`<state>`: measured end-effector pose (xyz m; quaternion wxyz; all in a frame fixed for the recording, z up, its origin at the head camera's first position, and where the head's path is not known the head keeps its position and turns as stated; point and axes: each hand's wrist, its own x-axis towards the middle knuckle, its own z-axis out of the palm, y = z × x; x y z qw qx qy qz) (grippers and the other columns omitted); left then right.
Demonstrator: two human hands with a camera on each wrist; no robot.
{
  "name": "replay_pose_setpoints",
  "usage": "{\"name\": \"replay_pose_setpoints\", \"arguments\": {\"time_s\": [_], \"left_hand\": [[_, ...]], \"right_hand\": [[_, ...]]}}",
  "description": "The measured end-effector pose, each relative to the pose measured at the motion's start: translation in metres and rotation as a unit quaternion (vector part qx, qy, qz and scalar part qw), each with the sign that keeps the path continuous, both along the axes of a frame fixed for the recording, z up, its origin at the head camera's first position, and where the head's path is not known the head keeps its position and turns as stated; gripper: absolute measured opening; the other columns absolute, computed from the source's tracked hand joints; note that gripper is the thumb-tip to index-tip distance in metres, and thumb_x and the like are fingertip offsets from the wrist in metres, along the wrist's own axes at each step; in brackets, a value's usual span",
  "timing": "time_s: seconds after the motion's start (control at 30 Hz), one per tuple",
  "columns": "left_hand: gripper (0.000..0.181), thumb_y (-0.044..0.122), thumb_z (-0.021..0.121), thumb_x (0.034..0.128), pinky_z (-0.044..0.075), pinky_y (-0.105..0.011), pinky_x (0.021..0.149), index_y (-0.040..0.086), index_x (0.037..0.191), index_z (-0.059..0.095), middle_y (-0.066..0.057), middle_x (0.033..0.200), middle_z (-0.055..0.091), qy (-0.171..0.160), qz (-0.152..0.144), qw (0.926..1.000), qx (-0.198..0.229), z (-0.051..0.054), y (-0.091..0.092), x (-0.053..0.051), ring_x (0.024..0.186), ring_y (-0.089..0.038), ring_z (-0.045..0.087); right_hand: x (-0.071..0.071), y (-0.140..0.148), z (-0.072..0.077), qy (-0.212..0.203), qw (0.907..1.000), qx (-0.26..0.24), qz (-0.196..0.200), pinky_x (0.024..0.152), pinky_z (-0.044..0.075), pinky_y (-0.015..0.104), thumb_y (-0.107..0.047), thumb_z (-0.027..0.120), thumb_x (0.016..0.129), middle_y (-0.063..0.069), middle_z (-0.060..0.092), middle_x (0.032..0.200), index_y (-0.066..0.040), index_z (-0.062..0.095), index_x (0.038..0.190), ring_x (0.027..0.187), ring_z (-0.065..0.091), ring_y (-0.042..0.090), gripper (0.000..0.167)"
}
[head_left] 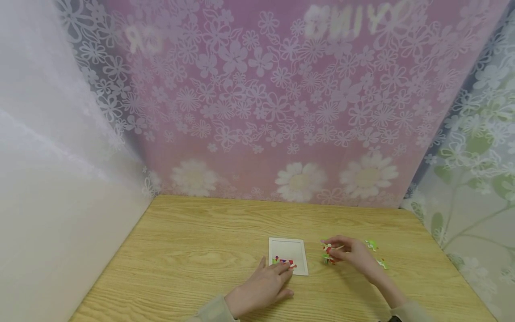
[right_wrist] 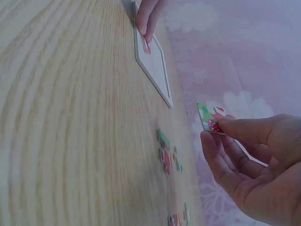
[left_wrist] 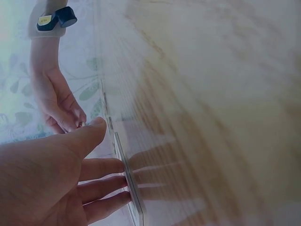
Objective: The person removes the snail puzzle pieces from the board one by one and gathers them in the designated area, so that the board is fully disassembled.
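Note:
A white puzzle tray (head_left: 287, 247) with a raised rim lies flat on the wooden table. Along its near edge sit colourful puzzle pieces (head_left: 283, 260), partly covered by my left hand (head_left: 261, 287). That hand rests on them with its fingers extended; in the left wrist view its fingertips (left_wrist: 123, 197) touch the tray. To the right of the tray, my right hand (head_left: 354, 256) pinches a puzzle piece between thumb and fingers. In the right wrist view this puzzle piece (right_wrist: 211, 118) is green, red and white, tilted and held above the table.
Loose puzzle pieces (right_wrist: 164, 153) lie on the table below the right hand. Farther right are more pieces, one green (head_left: 371, 244) and another (head_left: 382, 264) near the right wrist. A pink flowered curtain (head_left: 257, 112) stands behind the table (head_left: 193, 241).

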<state>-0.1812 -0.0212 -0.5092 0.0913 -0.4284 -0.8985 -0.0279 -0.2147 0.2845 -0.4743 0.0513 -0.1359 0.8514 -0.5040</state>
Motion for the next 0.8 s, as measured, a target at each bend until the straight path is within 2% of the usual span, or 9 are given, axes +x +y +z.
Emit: {"name": "replay_pose_setpoints", "arguments": {"time_s": [0.1, 0.23, 0.33, 0.57, 0.67, 0.8], "left_hand": [[0.051, 0.050, 0.057, 0.1003, 0.047, -0.062, 0.101, 0.014, 0.137, 0.063, -0.002, 0.146, 0.057, -0.005, 0.001, 1.0000, -0.001, -0.001, 0.000, 0.000, 0.134, -0.017, 0.054], [0.053, 0.051, 0.055, 0.1009, 0.046, -0.061, 0.102, 0.014, 0.138, 0.062, -0.001, 0.148, 0.056, -0.017, 0.002, 0.9999, -0.004, -0.003, 0.000, -0.001, 0.135, -0.018, 0.054], [0.054, 0.051, 0.054, 0.1012, 0.046, -0.059, 0.103, 0.014, 0.140, 0.061, -0.001, 0.148, 0.055, -0.021, 0.003, 0.9998, -0.006, -0.003, -0.001, 0.000, 0.135, -0.018, 0.053], [0.054, 0.051, 0.054, 0.1015, 0.049, -0.056, 0.102, 0.013, 0.138, 0.063, -0.001, 0.145, 0.058, -0.013, -0.001, 0.9999, -0.006, 0.001, 0.000, 0.001, 0.132, -0.016, 0.056], [0.054, 0.052, 0.053, 0.1014, 0.049, -0.055, 0.102, 0.012, 0.136, 0.063, -0.001, 0.144, 0.058, -0.011, -0.002, 0.9999, -0.005, 0.001, 0.000, 0.001, 0.132, -0.016, 0.056], [0.053, 0.051, 0.054, 0.1013, 0.050, -0.055, 0.101, 0.012, 0.136, 0.063, -0.001, 0.144, 0.058, -0.006, -0.005, 1.0000, -0.003, 0.002, 0.001, 0.001, 0.131, -0.016, 0.056]], "right_hand": [[0.004, 0.009, -0.001, -0.008, 0.9999, 0.002, -0.008, 0.075, 0.061, 0.038, -0.014, 0.069, 0.097, 0.022, 0.068, 0.109, 0.006, 0.063, 0.127, 0.088, 0.072, 0.026, 0.037], [0.009, 0.021, -0.003, -0.022, 0.9993, 0.009, -0.030, 0.064, 0.057, 0.033, -0.017, 0.069, 0.097, 0.020, 0.067, 0.112, 0.004, 0.061, 0.131, 0.088, 0.072, 0.025, 0.040], [0.014, 0.031, -0.003, -0.023, 0.9987, 0.017, -0.042, 0.062, 0.055, 0.033, -0.018, 0.068, 0.098, 0.020, 0.066, 0.113, 0.005, 0.060, 0.133, 0.088, 0.072, 0.023, 0.042], [0.022, 0.055, -0.005, -0.046, 0.9973, 0.000, -0.058, 0.078, 0.061, 0.038, -0.016, 0.066, 0.099, 0.021, 0.065, 0.115, 0.011, 0.056, 0.134, 0.089, 0.071, 0.019, 0.045], [0.025, 0.065, -0.006, -0.047, 0.9966, -0.002, -0.067, 0.080, 0.061, 0.037, -0.016, 0.067, 0.099, 0.019, 0.066, 0.115, 0.012, 0.056, 0.133, 0.091, 0.071, 0.016, 0.046], [0.028, 0.077, -0.007, -0.027, 0.9964, 0.006, -0.080, 0.079, 0.061, 0.034, -0.014, 0.067, 0.098, 0.016, 0.069, 0.110, 0.014, 0.057, 0.132, 0.089, 0.071, 0.012, 0.044]]}}
